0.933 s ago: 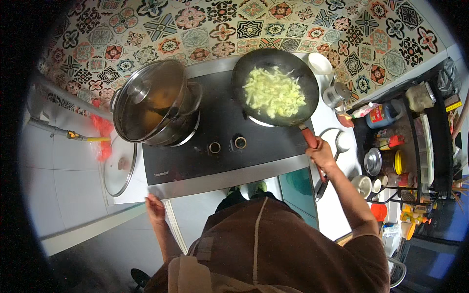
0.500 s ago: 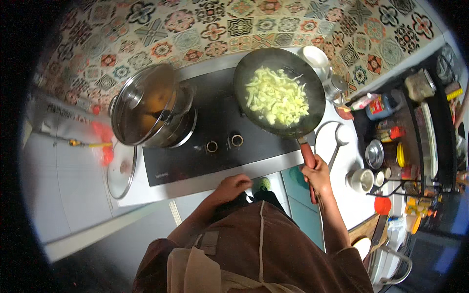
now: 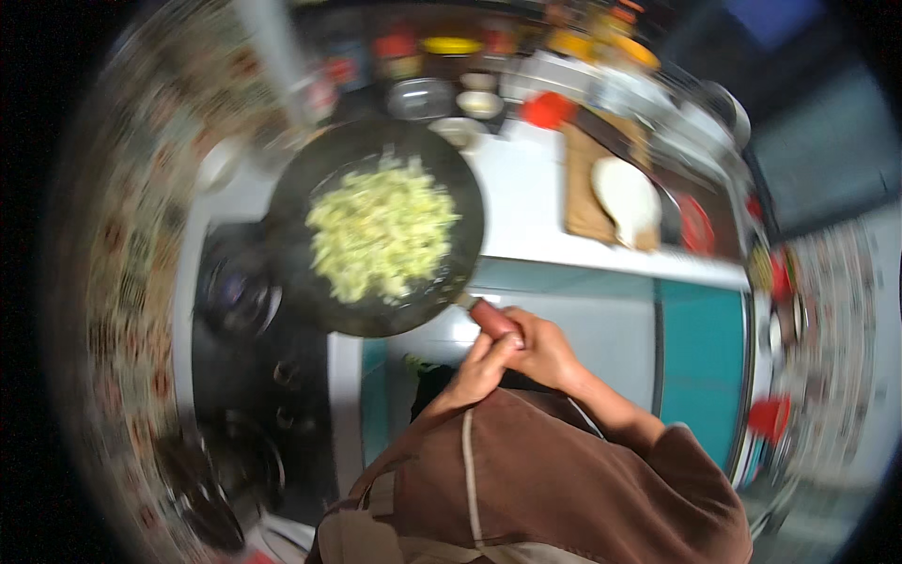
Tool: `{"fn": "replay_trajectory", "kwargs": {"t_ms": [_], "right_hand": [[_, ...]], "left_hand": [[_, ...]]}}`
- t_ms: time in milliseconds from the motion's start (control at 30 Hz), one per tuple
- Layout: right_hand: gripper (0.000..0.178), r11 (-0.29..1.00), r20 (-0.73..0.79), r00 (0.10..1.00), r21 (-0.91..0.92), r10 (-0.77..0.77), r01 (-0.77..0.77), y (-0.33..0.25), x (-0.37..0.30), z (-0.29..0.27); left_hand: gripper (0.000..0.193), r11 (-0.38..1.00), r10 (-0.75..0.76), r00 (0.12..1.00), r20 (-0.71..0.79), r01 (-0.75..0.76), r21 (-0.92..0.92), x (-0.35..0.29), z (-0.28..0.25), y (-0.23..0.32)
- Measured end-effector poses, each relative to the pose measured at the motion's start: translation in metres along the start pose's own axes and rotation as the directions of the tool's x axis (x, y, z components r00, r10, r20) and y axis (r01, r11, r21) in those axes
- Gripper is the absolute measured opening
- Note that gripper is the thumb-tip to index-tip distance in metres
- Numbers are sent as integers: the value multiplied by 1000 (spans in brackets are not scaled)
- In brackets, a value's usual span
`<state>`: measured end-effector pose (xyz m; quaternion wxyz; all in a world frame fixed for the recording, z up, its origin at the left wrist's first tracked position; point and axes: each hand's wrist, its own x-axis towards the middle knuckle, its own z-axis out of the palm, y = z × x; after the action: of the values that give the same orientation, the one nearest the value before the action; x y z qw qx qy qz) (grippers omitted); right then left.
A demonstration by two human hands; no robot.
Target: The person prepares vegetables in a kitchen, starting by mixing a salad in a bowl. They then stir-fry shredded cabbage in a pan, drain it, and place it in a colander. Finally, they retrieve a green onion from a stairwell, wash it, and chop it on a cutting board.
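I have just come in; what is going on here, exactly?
A person's right hand and left hand together hold the red handle of a dark pan. Chopped pale-green food is spread in it. The pan is off the burner; in this view it overlaps the stove and white counter.

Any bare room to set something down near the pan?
Yes: the white counter between the held pan and the cutting board, bordered behind by small bowls and a red item. Crowded: the board, bearing what looks like a knife and a white item, plus the jars behind the bowls.
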<state>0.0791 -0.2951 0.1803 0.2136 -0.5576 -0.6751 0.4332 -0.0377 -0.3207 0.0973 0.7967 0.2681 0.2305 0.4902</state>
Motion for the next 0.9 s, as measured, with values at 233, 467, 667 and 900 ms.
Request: {"fn": "replay_trajectory", "kwargs": {"t_ms": [233,467,667,900], "right_hand": [[33,972,-289,931,142,221,-187,68,-110,-86],[38,924,-420,825,114,377,-364,150,-220,-202],[39,935,-640,688,306,342,-180,218,-282,-234],[41,818,-694,442,534,568,-213,293,-302,-267]], "left_hand": [[53,970,-202,919,338,236,-61,35,116,-73],[56,866,-411,810,419,490,-97,71,246,-199],[41,738,-567,665,486,672,-59,91,307,-278],[39,552,-644,413,644,834,17,147,327,-380]]}}
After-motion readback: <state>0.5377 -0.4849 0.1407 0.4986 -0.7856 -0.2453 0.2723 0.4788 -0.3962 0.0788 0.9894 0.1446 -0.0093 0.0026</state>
